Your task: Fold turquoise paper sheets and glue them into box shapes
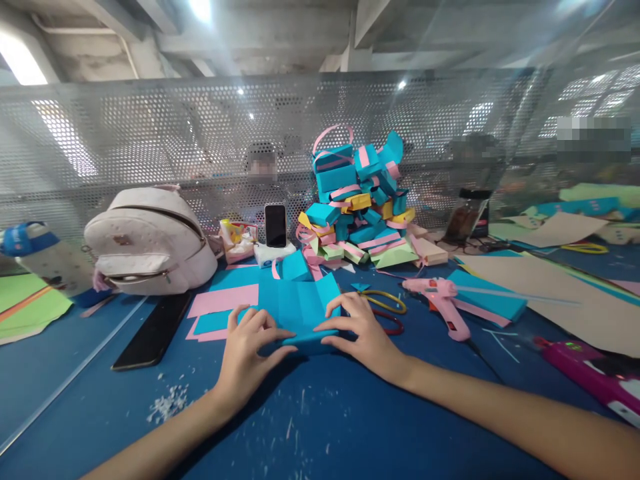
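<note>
A sheet of blue paper [295,303] with crease lines stands partly folded in front of me. Its near edge is bent into a flap. My left hand [253,343] pinches the left part of that flap between thumb and fingers. My right hand [357,327] grips the right part the same way, with the thumb low and the fingers on top. Just right of the paper lie scissors with yellow and red handles [387,303], partly hidden by my right hand. Pink and blue sheets [225,301] lie flat to the left.
Behind the paper rises a pile of folded blue, pink and yellow paper pieces [340,183]. A pink glue gun [440,297] lies to the right, with a magenta tool [590,373] beyond. At left are a white backpack [150,243], a dark phone [153,330] and a bottle [57,260].
</note>
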Demonstrator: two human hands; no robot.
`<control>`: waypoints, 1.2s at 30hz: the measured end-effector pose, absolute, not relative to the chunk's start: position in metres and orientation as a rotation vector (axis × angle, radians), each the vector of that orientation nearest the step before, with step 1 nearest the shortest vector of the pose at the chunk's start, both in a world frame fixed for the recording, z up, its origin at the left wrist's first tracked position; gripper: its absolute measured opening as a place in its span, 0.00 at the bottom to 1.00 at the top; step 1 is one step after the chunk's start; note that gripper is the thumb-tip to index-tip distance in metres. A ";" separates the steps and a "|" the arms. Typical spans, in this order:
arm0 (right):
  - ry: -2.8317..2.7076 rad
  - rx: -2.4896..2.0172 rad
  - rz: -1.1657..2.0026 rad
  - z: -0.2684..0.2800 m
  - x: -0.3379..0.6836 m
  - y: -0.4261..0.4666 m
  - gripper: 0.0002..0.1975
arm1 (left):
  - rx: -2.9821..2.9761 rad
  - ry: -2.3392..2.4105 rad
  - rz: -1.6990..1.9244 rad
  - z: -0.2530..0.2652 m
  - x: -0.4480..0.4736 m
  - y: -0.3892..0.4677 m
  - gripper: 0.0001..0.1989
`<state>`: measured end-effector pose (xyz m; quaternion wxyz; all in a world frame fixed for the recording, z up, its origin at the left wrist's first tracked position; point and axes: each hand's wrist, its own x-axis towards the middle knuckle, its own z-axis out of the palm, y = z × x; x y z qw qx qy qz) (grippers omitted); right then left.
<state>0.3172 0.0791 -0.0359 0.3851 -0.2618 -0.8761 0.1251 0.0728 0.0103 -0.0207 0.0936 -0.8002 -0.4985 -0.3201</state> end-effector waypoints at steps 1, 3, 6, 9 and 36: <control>-2.246 -0.664 0.319 -0.036 0.317 0.080 0.06 | -2.360 -1.469 -0.947 -0.021 0.073 0.010 0.07; -2.272 -0.659 0.323 -0.036 0.317 0.081 0.06 | -2.342 -1.450 -0.950 -0.021 0.075 0.010 0.06; -2.295 -0.658 0.353 -0.036 0.316 0.081 0.06 | -2.375 -1.441 -0.952 -0.019 0.079 0.009 0.05; -2.254 -0.682 0.396 -0.036 0.315 0.080 0.07 | -2.416 -1.442 -0.959 -0.018 0.083 0.009 0.05; -2.096 -0.553 0.553 -0.038 0.323 0.091 0.05 | -2.473 -1.364 -0.990 -0.023 0.076 0.011 0.09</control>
